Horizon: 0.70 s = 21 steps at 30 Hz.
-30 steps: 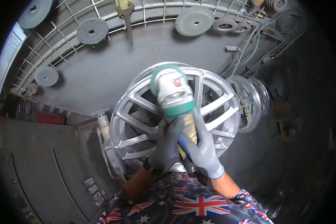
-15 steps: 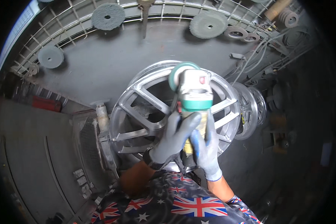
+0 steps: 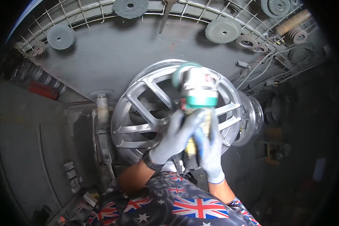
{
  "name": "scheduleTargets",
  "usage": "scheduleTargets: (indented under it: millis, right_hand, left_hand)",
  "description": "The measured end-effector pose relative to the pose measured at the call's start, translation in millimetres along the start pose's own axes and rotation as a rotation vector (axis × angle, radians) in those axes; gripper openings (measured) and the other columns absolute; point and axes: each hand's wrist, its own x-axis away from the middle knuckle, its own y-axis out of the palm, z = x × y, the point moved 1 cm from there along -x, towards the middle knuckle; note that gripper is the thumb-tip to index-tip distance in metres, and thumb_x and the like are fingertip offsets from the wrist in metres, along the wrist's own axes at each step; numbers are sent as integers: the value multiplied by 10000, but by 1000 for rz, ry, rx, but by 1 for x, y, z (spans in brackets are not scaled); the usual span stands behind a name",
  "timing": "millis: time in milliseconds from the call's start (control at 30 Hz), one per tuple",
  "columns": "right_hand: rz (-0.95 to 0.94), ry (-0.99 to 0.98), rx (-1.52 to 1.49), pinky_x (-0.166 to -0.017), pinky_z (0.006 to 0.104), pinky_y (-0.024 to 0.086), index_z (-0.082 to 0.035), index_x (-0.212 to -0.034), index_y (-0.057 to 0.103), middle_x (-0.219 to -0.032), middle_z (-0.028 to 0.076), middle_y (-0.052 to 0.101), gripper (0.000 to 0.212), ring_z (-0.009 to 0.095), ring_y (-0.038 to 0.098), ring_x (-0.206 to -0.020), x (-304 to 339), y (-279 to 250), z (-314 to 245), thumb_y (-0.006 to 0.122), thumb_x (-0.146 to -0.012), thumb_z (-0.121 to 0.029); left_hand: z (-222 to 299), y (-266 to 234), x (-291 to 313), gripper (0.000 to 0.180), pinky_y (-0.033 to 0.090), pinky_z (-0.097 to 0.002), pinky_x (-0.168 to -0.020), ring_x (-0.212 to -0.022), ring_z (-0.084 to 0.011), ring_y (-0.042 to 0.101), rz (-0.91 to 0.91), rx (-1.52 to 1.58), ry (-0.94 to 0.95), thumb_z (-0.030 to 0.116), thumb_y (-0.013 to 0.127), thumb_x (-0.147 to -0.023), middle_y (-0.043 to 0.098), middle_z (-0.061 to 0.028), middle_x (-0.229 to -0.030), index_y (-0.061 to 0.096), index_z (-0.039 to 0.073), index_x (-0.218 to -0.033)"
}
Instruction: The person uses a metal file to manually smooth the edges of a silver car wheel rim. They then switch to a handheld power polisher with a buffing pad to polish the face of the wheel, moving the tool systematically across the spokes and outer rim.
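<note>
Both gloved hands grip an angle grinder (image 3: 201,92) with a silver head, a green band and a yellowish body. My left hand (image 3: 177,133), in a grey glove, wraps round the near side of its body. Lower down, my right hand (image 3: 211,150), in a grey and blue glove, closes round the handle end. A green abrasive disc (image 3: 180,73) on the grinder's head lies over the far rim of a silver alloy wheel (image 3: 130,94); whether it touches cannot be told. The grinder is blurred and hides part of the wheel's spokes and hub.
More wheels (image 3: 248,120) stand behind on the right. Round abrasive discs (image 3: 131,7) hang on a wire rack (image 3: 83,17) along the far wall. Cables (image 3: 267,62) run at the right. A post-like metal fixture (image 3: 103,109) stands left of the wheel.
The view has shifted a little, so the rack and wall discs sit higher and farther right. Both hands keep hold of the grinder, which stays near the wheel's far rim.
</note>
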Motion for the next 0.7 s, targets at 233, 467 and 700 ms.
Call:
scheduleTargets:
  millis: [233, 467, 700]
  right_hand:
    - [-419, -195, 100, -1202, 412, 357, 38, -1618, 313, -1542, 279, 506, 812, 342, 464, -1478, -15, 26, -15, 708, -935, -153]
    - [33, -39, -34, -1081, 383, 480, 50, -1615, 300, -1457, 219, 576, 708, 256, 594, -1302, -3, -17, 9, 626, -1034, -190]
    - [30, -41, -25, -1102, 387, 461, 34, -1601, 331, -1444, 215, 574, 692, 261, 590, -1303, -1, 0, 15, 640, -1027, -195]
  left_hand:
    - [-10, -31, 46, 684, 438, -423, -1134, -1355, -246, 543, 68, 457, 115, 523, 407, -1089, 505, -129, -1513, 361, 66, -1595]
    - [-1, 13, -9, 382, 533, -318, -893, -1003, -146, 663, -120, -154, 139, 289, 654, -1046, 694, -92, -1126, 640, -9, -1285]
    - [1, -2, -13, 372, 550, -320, -825, -930, -146, 698, -85, -193, 88, 295, 699, -1021, 739, -94, -1048, 672, -20, -1218]
